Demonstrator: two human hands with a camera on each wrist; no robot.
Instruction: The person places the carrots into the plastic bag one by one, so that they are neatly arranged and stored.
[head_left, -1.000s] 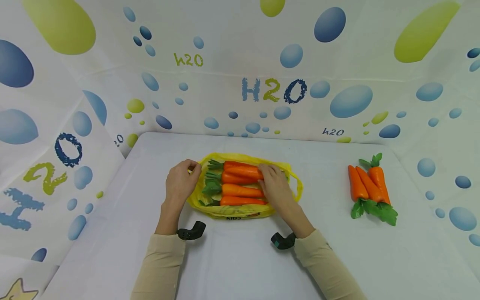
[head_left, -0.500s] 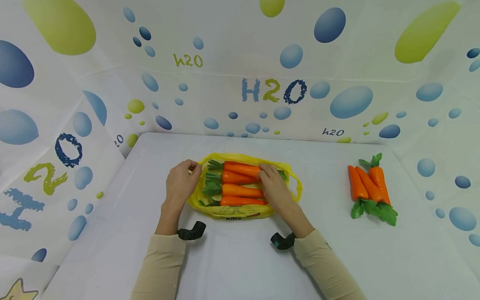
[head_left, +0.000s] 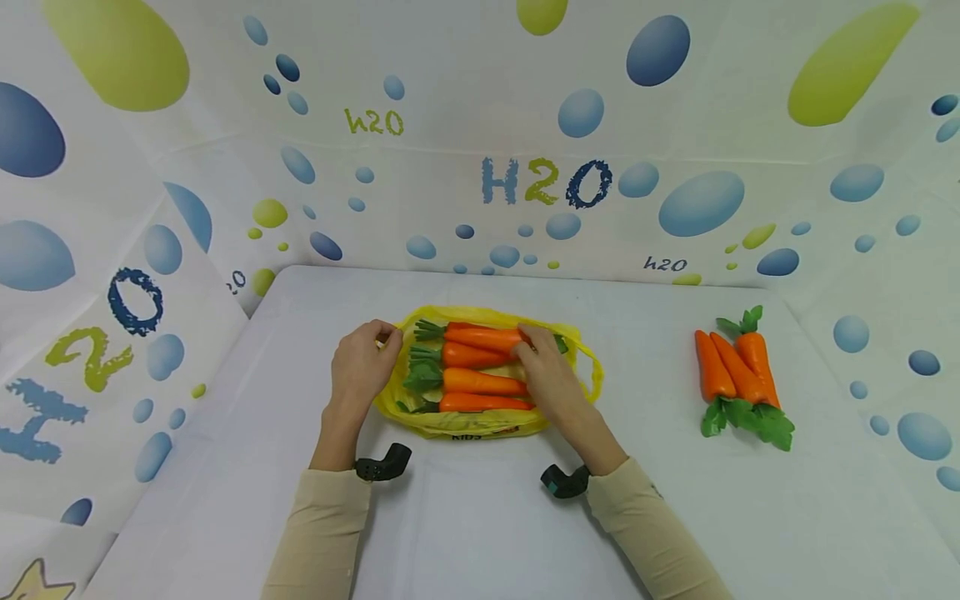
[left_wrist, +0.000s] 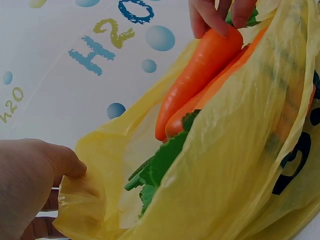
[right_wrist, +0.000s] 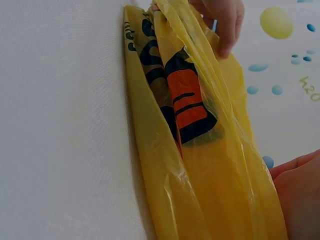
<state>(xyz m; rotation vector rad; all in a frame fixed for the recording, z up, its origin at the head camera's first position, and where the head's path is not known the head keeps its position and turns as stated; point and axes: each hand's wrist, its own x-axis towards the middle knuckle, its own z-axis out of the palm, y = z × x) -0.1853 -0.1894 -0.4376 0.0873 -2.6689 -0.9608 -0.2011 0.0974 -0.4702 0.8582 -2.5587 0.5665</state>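
Observation:
A yellow plastic bag (head_left: 442,422) lies on its side, its mouth spread around several orange carrots (head_left: 483,381) with green tops at the left. My left hand (head_left: 363,364) pinches the bag's left rim; the left wrist view shows thumb and fingers on the thin yellow plastic (left_wrist: 87,195). Inside the bag's right part, my right hand (head_left: 552,377) has thumb and fingers around the thick end of the upper carrot (head_left: 487,338). In the left wrist view its fingertips touch that carrot (left_wrist: 205,65). The right wrist view shows mainly the printed bag (right_wrist: 225,185).
Outside the bag, three carrots (head_left: 738,367) with green leaves lie together on the white table (head_left: 480,533) at the right. A yellow bag handle (head_left: 598,375) loops out beside my right hand. A white patterned sheet (head_left: 450,50) stands behind the table.
My right hand's fingers have shifted and parted around the upper carrot's thick end, and green leaves now show beyond them. The left hand has stayed at the bag's rim.

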